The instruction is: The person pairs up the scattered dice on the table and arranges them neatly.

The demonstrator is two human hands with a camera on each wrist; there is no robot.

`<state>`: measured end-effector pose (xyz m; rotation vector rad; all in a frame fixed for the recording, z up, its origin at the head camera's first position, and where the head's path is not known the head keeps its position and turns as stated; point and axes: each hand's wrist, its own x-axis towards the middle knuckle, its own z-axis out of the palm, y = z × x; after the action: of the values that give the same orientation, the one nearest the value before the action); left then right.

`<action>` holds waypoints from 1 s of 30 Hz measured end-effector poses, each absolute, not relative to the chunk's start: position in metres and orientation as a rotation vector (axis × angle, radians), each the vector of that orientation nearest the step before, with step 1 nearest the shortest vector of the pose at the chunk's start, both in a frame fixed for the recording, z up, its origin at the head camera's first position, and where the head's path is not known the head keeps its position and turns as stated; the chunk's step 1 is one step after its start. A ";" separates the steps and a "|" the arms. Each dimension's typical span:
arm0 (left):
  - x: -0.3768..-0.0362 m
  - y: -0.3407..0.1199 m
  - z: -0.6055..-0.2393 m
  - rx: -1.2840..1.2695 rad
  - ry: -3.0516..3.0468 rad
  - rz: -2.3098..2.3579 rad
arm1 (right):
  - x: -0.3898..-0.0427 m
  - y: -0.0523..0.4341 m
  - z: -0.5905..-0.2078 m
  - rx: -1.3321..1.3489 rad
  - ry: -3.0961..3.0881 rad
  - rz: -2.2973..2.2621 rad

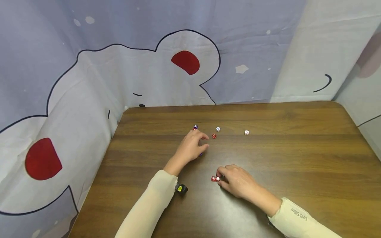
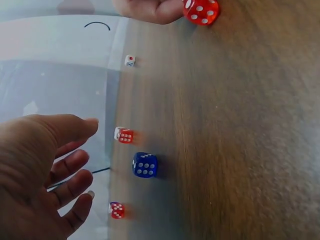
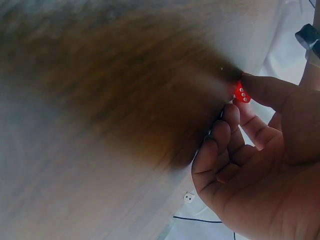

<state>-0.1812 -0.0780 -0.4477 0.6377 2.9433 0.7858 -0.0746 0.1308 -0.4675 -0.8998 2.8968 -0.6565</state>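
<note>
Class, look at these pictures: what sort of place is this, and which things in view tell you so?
Probably a makeshift recording corner rather than a lived-in room: a wooden table walled in by a hung cartoon-print sheet, with small dice scattered on it and nothing else of a household in view.

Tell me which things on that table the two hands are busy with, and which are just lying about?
In hand:
- right hand, pinching a red die
- left hand, fingers spread over the table, holding nothing; a blue die lies nearest it

Lying about:
- white die, off to one side
- small red die
- printed cloth backdrop
</note>
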 end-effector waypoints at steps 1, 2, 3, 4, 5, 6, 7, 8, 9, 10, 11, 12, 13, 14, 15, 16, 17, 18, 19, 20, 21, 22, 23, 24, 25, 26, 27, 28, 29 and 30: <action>-0.183 -0.077 -0.448 0.631 2.948 0.782 | -0.075 0.131 -0.468 -0.898 2.896 -0.655; -0.184 -0.076 -0.449 0.624 2.952 0.773 | -0.075 0.131 -0.468 -0.896 2.895 -0.652; -0.186 -0.074 -0.449 0.619 2.953 0.769 | -0.075 0.130 -0.469 -0.894 2.894 -0.650; -0.188 -0.073 -0.449 0.612 2.950 0.767 | -0.075 0.130 -0.469 -0.889 2.893 -0.648; -0.190 -0.072 -0.449 0.604 2.947 0.762 | -0.075 0.130 -0.469 -0.885 2.892 -0.646; -0.192 -0.070 -0.449 0.595 2.942 0.762 | -0.075 0.130 -0.469 -0.882 2.891 -0.643; -0.193 -0.069 -0.449 0.584 2.941 0.753 | -0.075 0.130 -0.469 -0.880 2.890 -0.641; -0.195 -0.068 -0.450 0.577 2.940 0.743 | -0.075 0.130 -0.469 -0.879 2.891 -0.641; -0.197 -0.067 -0.450 0.566 2.938 0.737 | -0.075 0.130 -0.469 -0.879 2.891 -0.641; -0.198 -0.066 -0.450 0.554 2.937 0.727 | -0.075 0.130 -0.468 -0.879 2.892 -0.641; -0.200 -0.065 -0.451 0.547 2.937 0.716 | -0.075 0.130 -0.468 -0.879 2.892 -0.641; -0.201 -0.064 -0.451 0.541 2.939 0.706 | -0.075 0.130 -0.468 -0.879 2.892 -0.642; -0.202 -0.064 -0.452 0.536 2.937 0.698 | -0.075 0.130 -0.468 -0.881 2.892 -0.644; -0.203 -0.063 -0.452 0.531 2.934 0.694 | -0.075 0.130 -0.468 -0.881 2.891 -0.645; -0.204 -0.062 -0.452 0.525 2.929 0.693 | -0.075 0.130 -0.469 -0.882 2.890 -0.647; -0.205 -0.061 -0.453 0.526 2.927 0.688 | -0.075 0.130 -0.469 -0.883 2.890 -0.648; -0.206 -0.061 -0.454 0.527 2.923 0.683 | -0.075 0.130 -0.469 -0.885 2.890 -0.649; -0.207 -0.060 -0.454 0.527 2.920 0.678 | -0.075 0.130 -0.469 -0.887 2.892 -0.651; -0.208 -0.059 -0.455 0.528 2.918 0.672 | -0.075 0.130 -0.469 -0.889 2.894 -0.654; -0.209 -0.059 -0.456 0.530 2.918 0.667 | -0.075 0.130 -0.470 -0.891 2.897 -0.655; -0.210 -0.059 -0.457 0.533 2.918 0.662 | -0.074 0.130 -0.470 -0.893 2.900 -0.656; -0.211 -0.058 -0.458 0.534 2.918 0.660 | -0.074 0.130 -0.470 -0.894 2.902 -0.657; -0.212 -0.058 -0.459 0.536 2.917 0.660 | -0.074 0.130 -0.470 -0.895 2.904 -0.658; -0.212 -0.058 -0.460 0.536 2.914 0.665 | -0.074 0.130 -0.470 -0.896 2.905 -0.660; -0.213 -0.058 -0.461 0.535 2.911 0.669 | -0.074 0.130 -0.470 -0.897 2.905 -0.661; -0.214 -0.058 -0.461 0.532 2.905 0.678 | -0.074 0.130 -0.470 -0.897 2.906 -0.662; -0.214 -0.058 -0.462 0.529 2.899 0.684 | -0.074 0.130 -0.470 -0.897 2.906 -0.664; -0.215 -0.057 -0.463 0.527 2.894 0.693 | -0.074 0.130 -0.470 -0.897 2.905 -0.665; -0.215 -0.057 -0.463 0.523 2.889 0.698 | -0.074 0.130 -0.470 -0.894 2.904 -0.666; -0.216 -0.057 -0.463 0.518 2.884 0.702 | -0.074 0.130 -0.470 -0.892 2.902 -0.666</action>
<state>-0.2156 -0.0568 -0.4635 0.5181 2.8844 0.7022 -0.0741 0.1300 -0.4701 -0.8924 2.9021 -0.6664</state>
